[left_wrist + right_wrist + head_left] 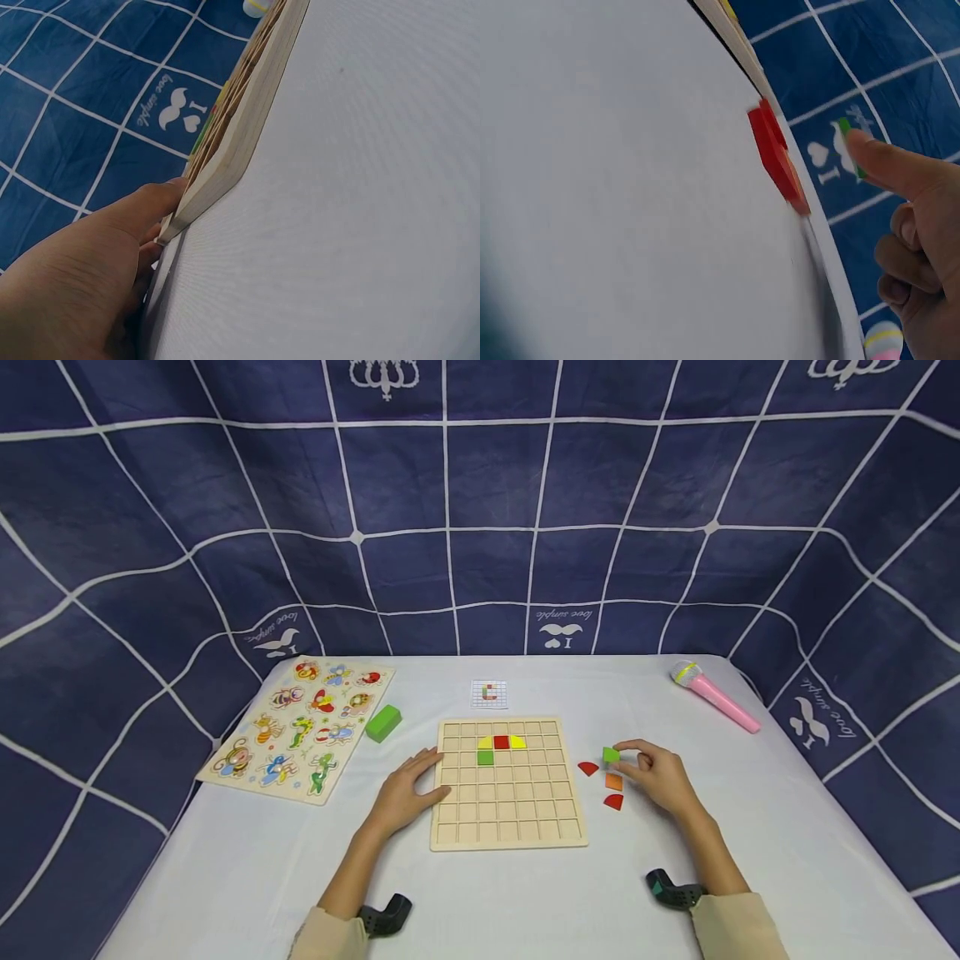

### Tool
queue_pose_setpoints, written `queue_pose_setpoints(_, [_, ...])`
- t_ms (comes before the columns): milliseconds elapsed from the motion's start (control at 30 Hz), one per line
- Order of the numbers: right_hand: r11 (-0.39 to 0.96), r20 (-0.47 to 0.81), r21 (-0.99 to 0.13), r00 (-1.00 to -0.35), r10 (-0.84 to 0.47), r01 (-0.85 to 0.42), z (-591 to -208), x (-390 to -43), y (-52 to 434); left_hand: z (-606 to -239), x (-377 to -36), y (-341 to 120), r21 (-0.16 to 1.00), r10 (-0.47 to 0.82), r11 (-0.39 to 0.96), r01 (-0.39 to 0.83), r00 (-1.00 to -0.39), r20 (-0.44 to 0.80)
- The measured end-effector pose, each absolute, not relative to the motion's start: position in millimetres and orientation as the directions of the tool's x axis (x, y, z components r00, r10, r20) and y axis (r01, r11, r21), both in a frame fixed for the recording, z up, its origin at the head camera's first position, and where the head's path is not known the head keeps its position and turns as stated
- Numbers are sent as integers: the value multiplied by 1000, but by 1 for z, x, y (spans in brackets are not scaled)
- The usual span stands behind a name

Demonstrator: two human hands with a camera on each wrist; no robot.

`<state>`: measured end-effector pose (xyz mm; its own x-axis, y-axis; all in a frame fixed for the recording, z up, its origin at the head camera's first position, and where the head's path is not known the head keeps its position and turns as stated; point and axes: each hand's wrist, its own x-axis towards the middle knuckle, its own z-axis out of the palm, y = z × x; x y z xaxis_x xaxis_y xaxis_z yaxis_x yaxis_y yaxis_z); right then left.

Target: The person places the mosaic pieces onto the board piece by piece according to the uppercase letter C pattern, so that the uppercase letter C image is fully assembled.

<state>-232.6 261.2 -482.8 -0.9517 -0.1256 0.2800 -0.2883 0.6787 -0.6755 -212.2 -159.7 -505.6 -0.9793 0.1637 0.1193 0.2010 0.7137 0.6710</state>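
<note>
My right hand [663,779] pinches a small green tile [611,754] between thumb and fingertips, raised over the tablecloth to the right of the wooden grid board [510,835]. In the right wrist view the tile shows edge-on as a thin green strip, and the other fingers are curled in. My left hand [399,795] rests at the board's left edge, its fingers spread and the thumb on the rim. On the grid sit a red square [501,742] between two yellow curved tiles and a green square [485,757] below the left one.
Beside the board lie two red quarter-round tiles [613,802] and an orange square [613,782]. A pattern card [489,694] lies behind the board. An insect picture puzzle [300,727] and a green block [384,724] are at left, a pink toy microphone [716,697] at back right.
</note>
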Motion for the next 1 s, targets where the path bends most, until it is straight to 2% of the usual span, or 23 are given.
queue_pose_setpoints(267, [622, 297, -706, -939, -173, -338, -474, -240, 217, -504, -212, -159, 674, 168, 709, 206, -978, 121])
queue_pose_setpoints(600, [508, 322, -751, -906, -275, -421, -467, -243, 139, -505, -211, -160, 675, 167, 706, 214, -977, 135])
queue_pose_setpoints(1000, [593, 276, -682, -902, -333, -428, -483, -240, 87, -506, -212, -161, 667, 176, 711, 222, -975, 137])
